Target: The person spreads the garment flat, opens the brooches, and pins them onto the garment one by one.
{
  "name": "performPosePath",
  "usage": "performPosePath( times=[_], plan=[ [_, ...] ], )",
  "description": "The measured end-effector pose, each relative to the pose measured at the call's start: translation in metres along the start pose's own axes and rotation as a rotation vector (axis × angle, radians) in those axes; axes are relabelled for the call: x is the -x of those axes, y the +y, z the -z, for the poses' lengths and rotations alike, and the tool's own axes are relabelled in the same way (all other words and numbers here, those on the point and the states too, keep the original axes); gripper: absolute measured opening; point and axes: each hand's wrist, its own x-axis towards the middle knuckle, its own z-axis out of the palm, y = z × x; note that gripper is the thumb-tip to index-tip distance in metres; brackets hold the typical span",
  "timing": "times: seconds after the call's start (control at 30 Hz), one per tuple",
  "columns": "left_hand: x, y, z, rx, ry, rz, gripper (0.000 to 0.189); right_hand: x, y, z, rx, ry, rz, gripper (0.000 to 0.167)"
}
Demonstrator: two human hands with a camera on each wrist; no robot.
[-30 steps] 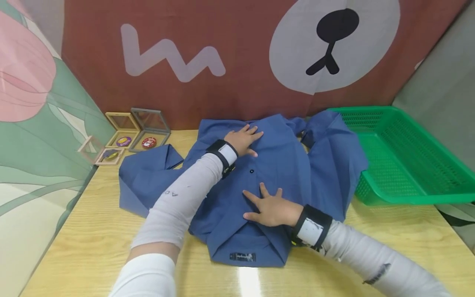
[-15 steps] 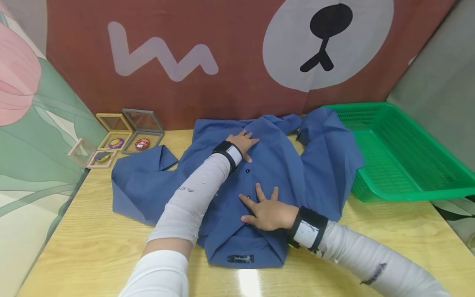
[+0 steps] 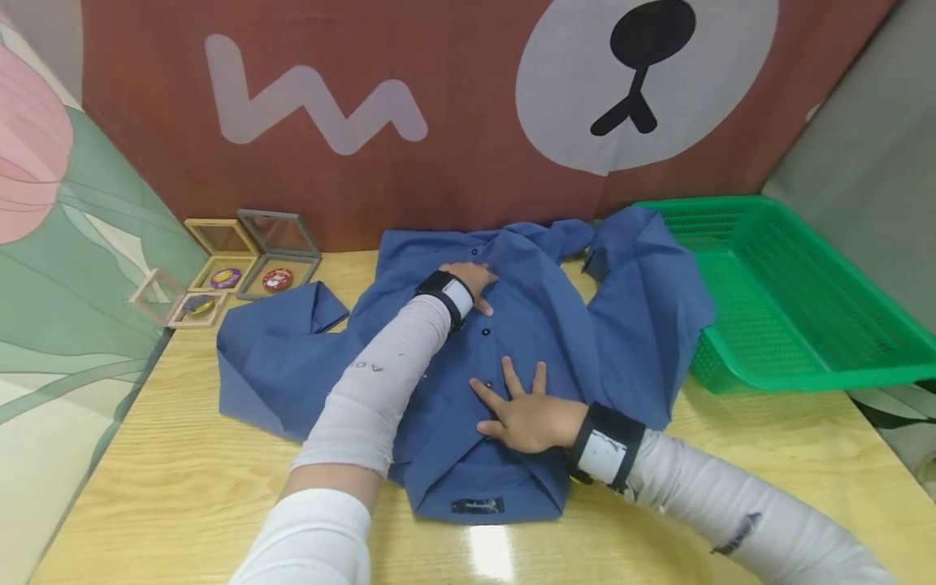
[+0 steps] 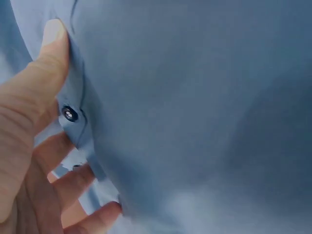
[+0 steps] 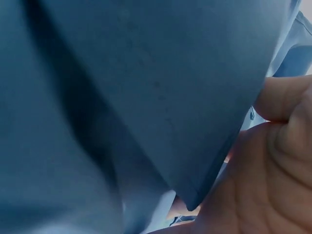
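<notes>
A blue button-up shirt lies front up, its collar towards the person and a dark label showing inside the neck. My left hand rests on the upper part of the button placket, fingertips on the cloth. In the left wrist view its thumb lies apart from the fingers, beside a dark button. Lower down, my right hand presses on the shirt near the collar with fingers spread. In the right wrist view, the palm shows beside a pointed flap of blue cloth.
A green plastic basket stands at the right, with the shirt's sleeve against its edge. Three small open frame boxes sit at the back left. A brown cloth with a bear print hangs behind the wooden table.
My left hand has shifted slightly down the placket and its fingers look more bent, leaving an upper button visible. The right hand stays in place on the shirt. The head view has shifted slightly.
</notes>
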Motion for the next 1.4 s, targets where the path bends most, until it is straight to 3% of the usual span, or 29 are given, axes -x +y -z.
performPosePath(
  times=[0.57,0.87,1.23,1.4],
  plan=[
    [0.01,-0.004,0.001,-0.015,-0.001,0.074,0.082,0.003,0.014,0.006,-0.007,-0.041,0.052,0.063],
    [0.012,-0.011,0.0,-0.016,0.024,0.071,0.083,0.003,0.025,0.008,0.043,-0.031,0.117,0.071],
    [0.016,-0.016,-0.003,-0.004,0.078,0.131,0.071,0.001,0.043,0.021,0.034,-0.039,0.144,0.075],
    [0.019,-0.023,-0.004,0.006,0.1,0.126,0.052,0.002,0.051,0.026,0.02,-0.037,0.172,0.075]
  ],
)
